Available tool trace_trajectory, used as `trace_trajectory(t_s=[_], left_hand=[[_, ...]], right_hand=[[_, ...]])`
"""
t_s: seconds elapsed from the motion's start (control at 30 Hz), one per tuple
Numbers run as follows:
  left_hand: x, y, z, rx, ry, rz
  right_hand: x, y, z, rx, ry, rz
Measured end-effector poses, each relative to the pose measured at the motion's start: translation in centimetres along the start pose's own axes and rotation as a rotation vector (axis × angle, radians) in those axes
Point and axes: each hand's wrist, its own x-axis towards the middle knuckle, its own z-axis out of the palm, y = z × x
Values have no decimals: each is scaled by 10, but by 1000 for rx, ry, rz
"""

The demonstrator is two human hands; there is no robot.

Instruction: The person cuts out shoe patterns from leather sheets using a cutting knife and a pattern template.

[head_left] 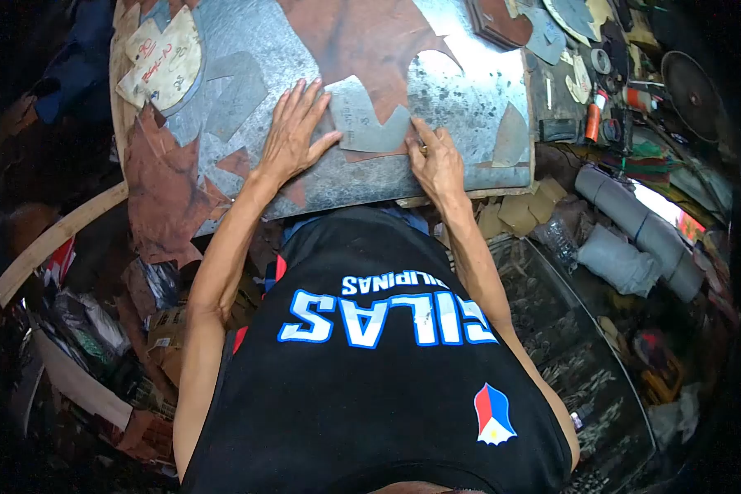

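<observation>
My left hand (pixel 295 136) lies flat on the metal-topped table (pixel 247 41), fingers spread. Its thumb and index finger reach the left edge of a grey pattern piece (pixel 366 128) with a notched top and faint writing. That pattern lies over a large brown leather sheet (pixel 358 41), whose edge shows below it. At the pattern's right edge, my right hand (pixel 436 160) is closed, index finger extended toward the leather. Something small seems to be in its grip, but the fingers hide what it is.
Cream patterns with red writing (pixel 165 62) and more brown leather (pixel 160 193) lie at the left. Grey pattern pieces (pixel 510 136) rest on the metal. Stacked leather pieces (pixel 498 23), an orange bottle (pixel 593 122) and tools crowd the right. Grey rolls (pixel 634 214) stand lower right.
</observation>
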Motion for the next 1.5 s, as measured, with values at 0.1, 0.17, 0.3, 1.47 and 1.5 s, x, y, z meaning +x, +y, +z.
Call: trace_trajectory(t_s=[0.1, 0.17, 0.3, 1.47, 1.5], left_hand=[[-1, -10, 0, -91, 34, -11], [-1, -10, 0, -52, 11, 44], [0, -8, 0, -64, 33, 39], [5, -2, -2, 35, -71, 10], [4, -2, -1, 41, -71, 5]], right_hand=[[0, 6, 5, -4, 44, -66], [1, 6, 5, -19, 26, -48], [0, 4, 3, -1, 7, -19], [4, 6, -2, 55, -35, -17], [4, 7, -2, 59, -38, -22]])
